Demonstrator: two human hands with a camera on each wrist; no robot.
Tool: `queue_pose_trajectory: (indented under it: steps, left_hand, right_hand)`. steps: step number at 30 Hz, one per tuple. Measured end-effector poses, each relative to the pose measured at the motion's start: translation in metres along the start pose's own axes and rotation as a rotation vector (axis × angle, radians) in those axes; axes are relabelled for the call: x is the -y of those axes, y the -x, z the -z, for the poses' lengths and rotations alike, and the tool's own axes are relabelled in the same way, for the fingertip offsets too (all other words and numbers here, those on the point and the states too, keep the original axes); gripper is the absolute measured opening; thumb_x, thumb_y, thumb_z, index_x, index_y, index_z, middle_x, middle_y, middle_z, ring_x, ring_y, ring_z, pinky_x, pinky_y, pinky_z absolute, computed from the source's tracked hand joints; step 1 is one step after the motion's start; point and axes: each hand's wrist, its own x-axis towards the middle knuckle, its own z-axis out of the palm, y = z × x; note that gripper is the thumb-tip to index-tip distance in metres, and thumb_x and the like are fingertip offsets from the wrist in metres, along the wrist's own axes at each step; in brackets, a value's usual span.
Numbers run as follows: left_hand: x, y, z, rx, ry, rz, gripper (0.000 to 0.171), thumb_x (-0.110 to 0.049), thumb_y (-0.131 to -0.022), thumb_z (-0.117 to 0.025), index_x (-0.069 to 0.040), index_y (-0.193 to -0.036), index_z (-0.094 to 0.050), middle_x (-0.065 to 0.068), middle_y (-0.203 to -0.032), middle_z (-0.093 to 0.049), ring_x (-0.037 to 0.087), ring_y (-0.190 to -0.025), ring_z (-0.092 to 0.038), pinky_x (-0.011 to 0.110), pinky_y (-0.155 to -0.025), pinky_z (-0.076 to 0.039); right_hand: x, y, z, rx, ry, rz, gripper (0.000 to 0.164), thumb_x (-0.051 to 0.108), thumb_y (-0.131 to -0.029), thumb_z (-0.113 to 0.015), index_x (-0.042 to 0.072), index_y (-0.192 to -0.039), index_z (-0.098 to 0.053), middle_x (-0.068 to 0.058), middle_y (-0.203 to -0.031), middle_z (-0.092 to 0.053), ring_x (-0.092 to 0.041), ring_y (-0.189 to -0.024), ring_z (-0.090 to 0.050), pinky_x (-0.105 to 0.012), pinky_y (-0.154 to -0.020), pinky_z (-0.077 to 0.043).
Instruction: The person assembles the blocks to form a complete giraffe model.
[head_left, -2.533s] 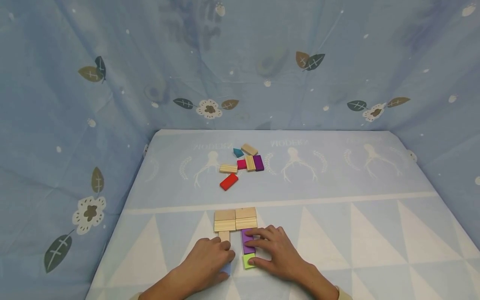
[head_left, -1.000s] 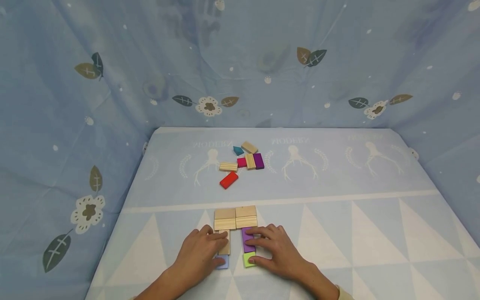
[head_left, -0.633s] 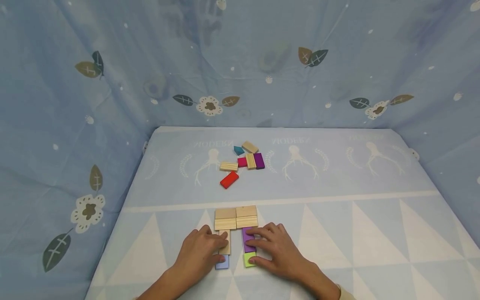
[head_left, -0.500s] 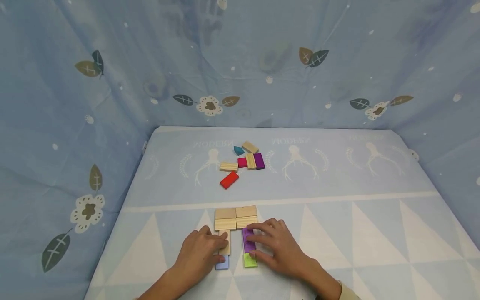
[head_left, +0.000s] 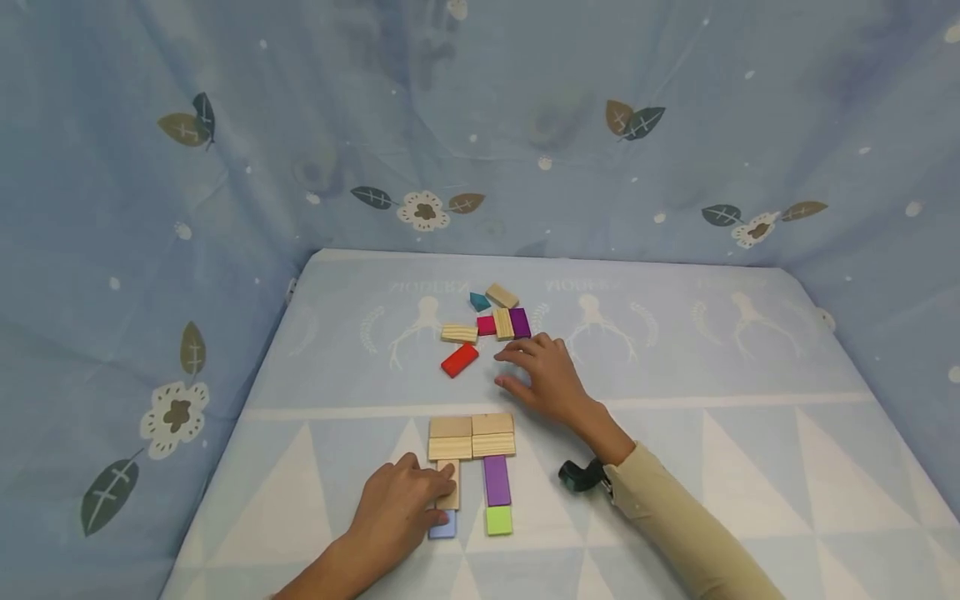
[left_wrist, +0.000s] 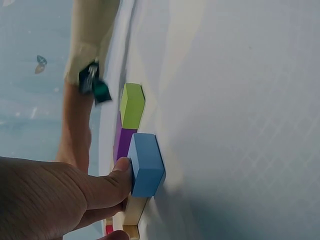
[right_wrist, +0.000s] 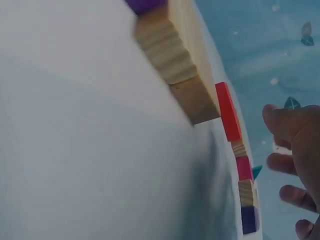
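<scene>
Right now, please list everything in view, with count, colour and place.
patterned curtain: 1, blue, behind
table cover: 1, blue-white, beneath
loose wooden blocks: 3, tan, far
pointed block: 1, teal, far
crimson block: 1, pinkish-red, far
dark block: 1, purple, far right
rectangular block: 1, red, far
wooden row: 2 or 4 blocks (unclear), tan, near
purple block: 1, purple, touching row
lime-green block: 1, green, touching purple block
wooden leg: 1, tan, under left fingers
blue block: 1, blue, at left thumb
wrist device: 1, dark, right cuff
sleeve: 1, beige, right arm
left hand: 1, bare, on near blocks
right hand: 1, bare, short of far blocks
</scene>
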Motion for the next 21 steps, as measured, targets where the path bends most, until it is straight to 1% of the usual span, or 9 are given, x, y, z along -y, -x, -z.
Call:
queue_pose_trajectory:
  steps: [2,4,7,9,11,13,16,18,21]
  left_hand:
    - [-0.001,0.000,0.000,0.002,0.001,-0.003,0.039,-0.028,-0.063,-0.092,-0.020,-0.100,-0.080,-0.005,-0.107,-0.073,0.011,-0.073,-0.053,0.024,-0.055,-0.037]
    - [-0.001,0.000,0.000,0.002,-0.001,-0.004,0.039,-0.028,-0.063,-0.091,-0.020,-0.100,-0.080,-0.005,-0.106,-0.073,0.011,-0.072,-0.052,0.024,-0.055,-0.037]
    - [-0.002,0.000,0.000,-0.004,-0.012,0.003,0.040,-0.028,-0.064,-0.091,-0.019,-0.101,-0.079,-0.005,-0.105,-0.073,0.011,-0.071,-0.050,0.024,-0.054,-0.036]
    - [-0.002,0.000,0.000,-0.011,-0.020,0.007,0.041,-0.029,-0.064,-0.091,-0.019,-0.102,-0.079,-0.005,-0.104,-0.074,0.011,-0.069,-0.049,0.025,-0.054,-0.036]
    - [-0.001,0.000,0.000,-0.016,-0.024,0.007,0.043,-0.029,-0.065,-0.091,-0.018,-0.105,-0.078,-0.006,-0.102,-0.074,0.010,-0.068,-0.048,0.025,-0.053,-0.036]
    - [-0.001,0.000,0.000,-0.017,-0.023,0.004,0.044,-0.029,-0.065,-0.090,-0.018,-0.106,-0.078,-0.006,-0.100,-0.074,0.010,-0.067,-0.047,0.024,-0.053,-0.035]
    - [0.000,0.001,0.000,-0.028,-0.024,-0.004,0.044,-0.029,-0.064,-0.090,-0.018,-0.105,-0.078,-0.007,-0.099,-0.074,0.010,-0.067,-0.046,0.024,-0.052,-0.034]
    - [0.000,0.001,-0.001,-0.042,-0.025,-0.008,0.042,-0.029,-0.063,-0.091,-0.019,-0.102,-0.079,-0.007,-0.099,-0.074,0.010,-0.066,-0.046,0.024,-0.052,-0.034]
    - [0.000,0.001,-0.002,-0.058,-0.022,-0.008,0.042,-0.029,-0.062,-0.091,-0.019,-0.100,-0.079,-0.006,-0.100,-0.074,0.010,-0.067,-0.045,0.024,-0.052,-0.033]
  right_hand:
    - [0.001,-0.013,-0.006,0.058,0.022,-0.049,0.036,0.041,-0.085,-0.076,0.017,-0.111,-0.074,-0.001,-0.109,-0.069,-0.021,-0.094,-0.053,-0.040,-0.074,-0.036]
    - [0.006,-0.027,-0.011,0.122,0.054,-0.095,0.041,0.047,-0.085,-0.074,0.017,-0.114,-0.073,0.001,-0.107,-0.070,-0.021,-0.095,-0.053,-0.039,-0.075,-0.037]
    - [0.017,-0.046,-0.017,0.215,0.133,-0.136,0.048,0.053,-0.084,-0.072,0.017,-0.116,-0.072,0.002,-0.105,-0.070,-0.021,-0.094,-0.053,-0.040,-0.077,-0.039]
    - [0.024,-0.056,-0.020,0.256,0.192,-0.148,0.051,0.057,-0.084,-0.070,0.016,-0.115,-0.071,0.001,-0.101,-0.069,-0.021,-0.092,-0.054,-0.039,-0.076,-0.040]
    - [0.031,-0.063,-0.024,0.285,0.240,-0.159,0.052,0.061,-0.083,-0.068,0.015,-0.108,-0.072,0.002,-0.092,-0.067,-0.020,-0.085,-0.054,-0.038,-0.071,-0.041]
    - [0.036,-0.067,-0.028,0.304,0.268,-0.175,0.055,0.065,-0.082,-0.067,0.014,-0.102,-0.072,0.003,-0.082,-0.062,-0.018,-0.078,-0.053,-0.034,-0.064,-0.041]
    - [0.041,-0.069,-0.034,0.318,0.296,-0.202,0.057,0.068,-0.079,-0.068,0.014,-0.096,-0.070,0.005,-0.072,-0.055,-0.015,-0.069,-0.049,-0.031,-0.057,-0.038]
    - [0.043,-0.069,-0.037,0.311,0.302,-0.210,0.056,0.067,-0.078,-0.069,0.013,-0.094,-0.069,0.005,-0.070,-0.053,-0.013,-0.065,-0.049,-0.031,-0.055,-0.038]
    - [0.044,-0.068,-0.036,0.288,0.298,-0.208,0.051,0.061,-0.080,-0.070,0.012,-0.094,-0.069,0.004,-0.069,-0.055,-0.012,-0.062,-0.049,-0.032,-0.058,-0.039]
